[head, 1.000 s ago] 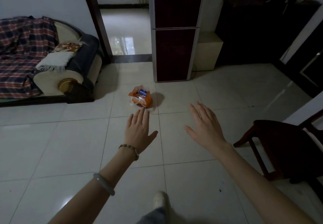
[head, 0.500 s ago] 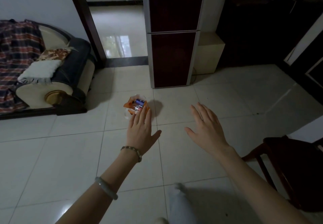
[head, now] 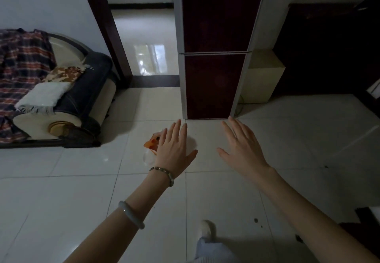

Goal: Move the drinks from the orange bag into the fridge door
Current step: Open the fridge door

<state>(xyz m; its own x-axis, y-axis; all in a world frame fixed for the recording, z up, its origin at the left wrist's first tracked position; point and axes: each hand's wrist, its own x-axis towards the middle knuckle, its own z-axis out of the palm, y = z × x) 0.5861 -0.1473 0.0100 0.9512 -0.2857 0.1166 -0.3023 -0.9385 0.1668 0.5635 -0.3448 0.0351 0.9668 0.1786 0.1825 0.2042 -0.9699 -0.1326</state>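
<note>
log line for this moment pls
phase: approach | left hand: open, over orange bag | right hand: open, empty | fridge: shut

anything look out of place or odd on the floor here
Yes: the orange bag sits on the bare floor tiles in front of the closed fridge, partly hidden behind the left hand. A few dark specks mark the tiles. Nothing looks spilled.

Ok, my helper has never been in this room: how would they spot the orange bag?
Find the tall dark red fridge beside the doorway. On the pale tiled floor just in front of it, toward the sofa, lies the orange bag, partly hidden by the left hand. It is the only bright orange thing there.
</note>
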